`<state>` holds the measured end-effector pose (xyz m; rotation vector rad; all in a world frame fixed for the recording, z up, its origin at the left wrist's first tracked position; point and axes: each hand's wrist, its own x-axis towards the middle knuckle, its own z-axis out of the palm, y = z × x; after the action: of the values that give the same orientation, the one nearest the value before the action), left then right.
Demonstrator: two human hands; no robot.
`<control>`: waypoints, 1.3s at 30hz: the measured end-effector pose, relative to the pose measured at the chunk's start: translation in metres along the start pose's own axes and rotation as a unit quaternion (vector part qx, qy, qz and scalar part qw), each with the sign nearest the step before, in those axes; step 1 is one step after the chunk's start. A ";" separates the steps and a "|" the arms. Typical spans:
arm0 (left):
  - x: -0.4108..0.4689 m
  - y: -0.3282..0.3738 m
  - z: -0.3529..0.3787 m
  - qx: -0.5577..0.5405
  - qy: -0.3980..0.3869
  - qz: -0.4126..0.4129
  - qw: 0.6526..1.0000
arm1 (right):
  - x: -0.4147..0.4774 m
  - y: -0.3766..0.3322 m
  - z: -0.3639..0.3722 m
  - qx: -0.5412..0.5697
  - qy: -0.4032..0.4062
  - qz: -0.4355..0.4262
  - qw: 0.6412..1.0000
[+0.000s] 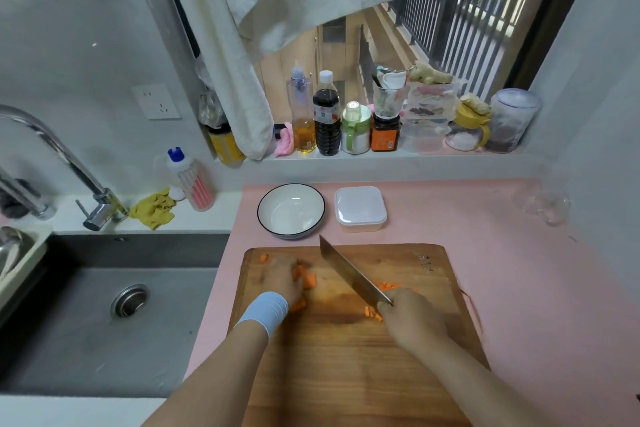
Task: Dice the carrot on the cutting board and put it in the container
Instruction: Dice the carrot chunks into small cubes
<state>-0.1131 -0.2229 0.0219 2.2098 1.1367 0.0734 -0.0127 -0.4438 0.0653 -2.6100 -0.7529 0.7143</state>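
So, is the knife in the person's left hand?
No, the right hand grips the knife, while the left hand holds carrot pieces on the cutting board.

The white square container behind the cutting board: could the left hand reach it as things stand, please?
Probably yes. The left hand holds carrot pieces on the cutting board, and the container sits in the open beyond its far edge; only the knife in the right hand slants across the path.

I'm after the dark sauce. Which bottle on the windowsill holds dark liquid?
The white-capped bottle with the red label, standing between the bottle of golden liquid and the green-handled jar; neither neighbour's contents are dark.
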 end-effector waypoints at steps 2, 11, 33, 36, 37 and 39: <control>0.009 -0.014 0.000 0.117 -0.032 0.076 0.990 | -0.001 -0.014 0.009 0.004 0.004 0.024 1.000; 0.037 -0.038 0.007 0.232 -0.019 0.298 0.926 | -0.013 -0.052 0.039 0.033 0.036 0.069 0.996; -0.013 -0.050 0.071 -0.012 0.002 0.347 0.938 | -0.040 -0.032 0.052 0.075 0.044 0.100 0.991; -0.016 -0.043 0.075 -0.015 -0.006 0.346 0.938 | -0.043 -0.024 0.047 0.067 0.034 0.083 0.994; -0.015 -0.041 0.076 -0.014 -0.011 0.353 0.936 | -0.043 -0.021 0.045 0.060 0.035 0.080 0.994; -0.014 -0.037 0.078 -0.008 -0.014 0.365 0.931 | -0.044 -0.016 0.041 0.045 0.040 0.074 0.995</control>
<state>-0.1224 -0.2584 -0.0575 2.4898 0.2404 0.3579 -0.0739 -0.4482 0.0547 -2.6142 -0.4962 0.6640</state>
